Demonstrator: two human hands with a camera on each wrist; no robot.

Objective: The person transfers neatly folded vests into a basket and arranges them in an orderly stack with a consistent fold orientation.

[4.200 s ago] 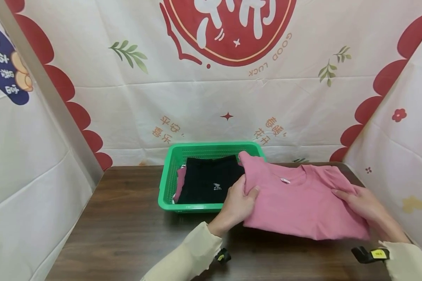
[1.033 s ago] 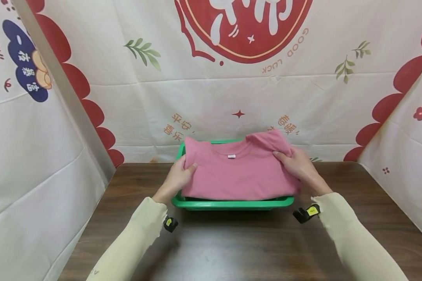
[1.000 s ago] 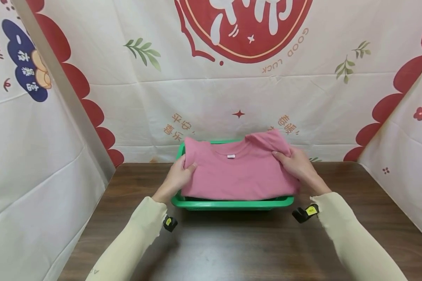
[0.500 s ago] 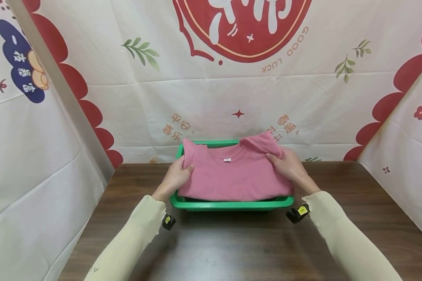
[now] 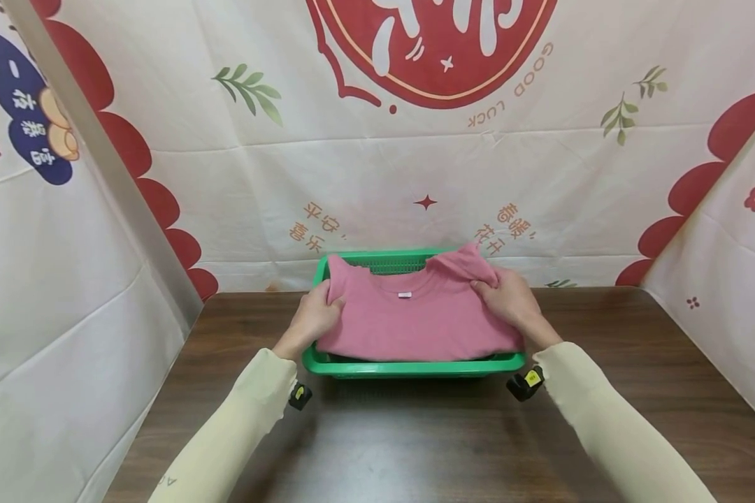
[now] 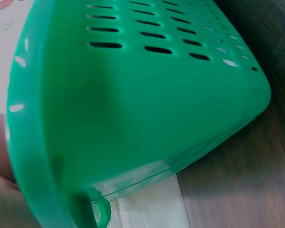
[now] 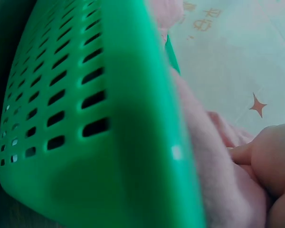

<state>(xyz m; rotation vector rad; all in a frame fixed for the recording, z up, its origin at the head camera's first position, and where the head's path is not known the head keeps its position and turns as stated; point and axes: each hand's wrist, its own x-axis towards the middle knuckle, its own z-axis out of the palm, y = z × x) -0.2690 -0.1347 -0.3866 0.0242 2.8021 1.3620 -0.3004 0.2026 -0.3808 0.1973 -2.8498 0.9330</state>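
Observation:
A folded pink T-shirt (image 5: 415,325) with a white neck label lies over the green plastic basket (image 5: 415,369), its lower edge inside the front rim. My left hand (image 5: 317,316) pinches its left shoulder, thumb on top. On the other side my right hand (image 5: 509,300) grips the sleeve corner, which stands up a little above the back rim. In the right wrist view the fingers (image 7: 275,161) hold pink cloth just above the basket's rim. The left wrist view shows mostly the basket's slotted side wall (image 6: 133,95), with part of the hand at the left edge. The shirt hides the basket's contents.
The basket stands on a dark brown wooden table (image 5: 384,440), close to the back. A white printed cloth (image 5: 377,188) hangs right behind it, with more cloth hanging at the left and right sides.
From the right, both hands have brought the pink T-shirt left over the basket, covering the black garment in it. In the last second the shirt has sunk lower and the right hand moved slightly inward.

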